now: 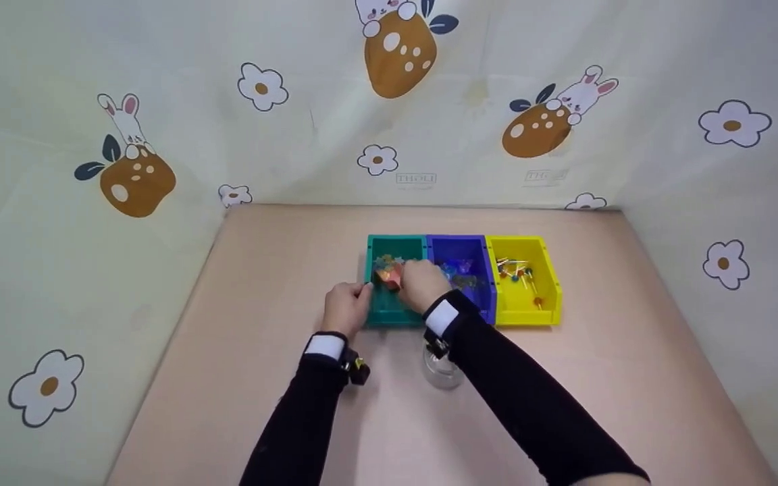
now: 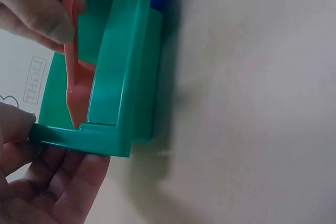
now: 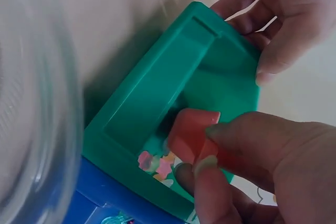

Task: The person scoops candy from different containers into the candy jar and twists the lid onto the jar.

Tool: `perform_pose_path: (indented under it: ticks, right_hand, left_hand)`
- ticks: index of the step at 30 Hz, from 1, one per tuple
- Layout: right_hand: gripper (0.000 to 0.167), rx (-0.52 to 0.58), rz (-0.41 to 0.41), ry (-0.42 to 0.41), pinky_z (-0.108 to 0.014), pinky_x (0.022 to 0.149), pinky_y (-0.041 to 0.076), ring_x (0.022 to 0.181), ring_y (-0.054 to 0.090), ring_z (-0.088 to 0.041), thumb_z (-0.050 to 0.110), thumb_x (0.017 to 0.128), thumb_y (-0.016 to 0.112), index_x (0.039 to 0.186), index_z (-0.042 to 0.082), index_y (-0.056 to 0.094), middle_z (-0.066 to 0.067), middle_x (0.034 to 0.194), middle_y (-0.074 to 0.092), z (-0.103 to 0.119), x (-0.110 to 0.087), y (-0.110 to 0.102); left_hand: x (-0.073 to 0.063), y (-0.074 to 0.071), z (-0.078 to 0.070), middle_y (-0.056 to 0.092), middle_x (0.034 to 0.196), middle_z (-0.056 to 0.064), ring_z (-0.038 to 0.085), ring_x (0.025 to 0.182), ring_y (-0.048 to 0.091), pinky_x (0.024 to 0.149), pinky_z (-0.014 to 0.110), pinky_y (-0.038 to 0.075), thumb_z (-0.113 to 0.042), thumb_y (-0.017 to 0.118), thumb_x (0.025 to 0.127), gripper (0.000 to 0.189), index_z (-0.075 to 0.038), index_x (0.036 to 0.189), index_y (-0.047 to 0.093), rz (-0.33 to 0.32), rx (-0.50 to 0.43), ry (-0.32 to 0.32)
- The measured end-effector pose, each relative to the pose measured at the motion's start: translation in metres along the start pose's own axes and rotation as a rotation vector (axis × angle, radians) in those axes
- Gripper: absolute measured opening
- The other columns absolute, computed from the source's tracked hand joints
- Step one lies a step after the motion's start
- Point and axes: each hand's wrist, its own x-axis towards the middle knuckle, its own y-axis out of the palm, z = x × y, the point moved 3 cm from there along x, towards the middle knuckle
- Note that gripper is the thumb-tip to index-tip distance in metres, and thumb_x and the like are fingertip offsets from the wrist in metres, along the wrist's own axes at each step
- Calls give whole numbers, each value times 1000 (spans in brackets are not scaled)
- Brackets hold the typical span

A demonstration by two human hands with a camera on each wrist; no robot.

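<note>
My right hand [image 1: 426,285] pinches the handle of a coral-pink scoop [image 3: 189,132] between thumb and fingers. The scoop is down inside the green bin [image 2: 113,61], beside small pastel star-shaped pieces [image 3: 157,166]. My left hand [image 1: 347,307] grips the bin's left side wall, thumb at the rim and fingers on the outside. In the left wrist view the scoop's handle [image 2: 71,35] rises from the bin, its blade [image 2: 81,95] behind the low front lip. The right hand hides part of the bin in the head view.
Against the green bin stands a blue-purple bin [image 1: 456,246] with shiny blue and clear pieces. Right of that, a yellow bin [image 1: 514,307] holds several sticks with coloured ball ends. A clear glass jar [image 1: 443,374] stands in front, partly under the right wrist. Patterned cloth walls [image 1: 308,135] surround the table.
</note>
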Motion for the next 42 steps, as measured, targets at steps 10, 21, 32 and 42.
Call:
perform_pose_path:
  ticks: [10,21,32,42]
  right_hand:
    - [24,-120,65,43,-52,92,66,104,79,-40,7,94,79,113,-8,77,-26,112,80,21,8,-17]
    - [29,-130,160,104,-48,97,65,106,78,-37,13,96,80,116,-8,77,-24,115,81,21,24,-13]
    - [23,-141,42,55,-52,95,65,107,78,-42,4,97,74,116,-10,74,-27,112,79,22,12,-13]
    - [32,-50,-13,101,-52,94,66,102,78,-38,10,91,82,115,-9,73,-25,109,79,5,11,-12]
  left_hand:
    - [2,2,4,42,59,-9,16,60,48,53,28,37,-37,64,110,54,-23,60,51,17,11,13]
    - [-36,-35,-62,36,61,-5,17,59,41,56,28,31,-18,62,111,52,-18,62,43,36,-81,-19]
    - [-9,-9,-13,41,62,-7,17,59,43,54,32,33,-31,64,110,51,-21,62,50,12,-72,17]
    - [-27,-27,-43,37,61,-6,18,63,42,58,31,32,-24,62,111,53,-17,61,49,29,-104,-19]
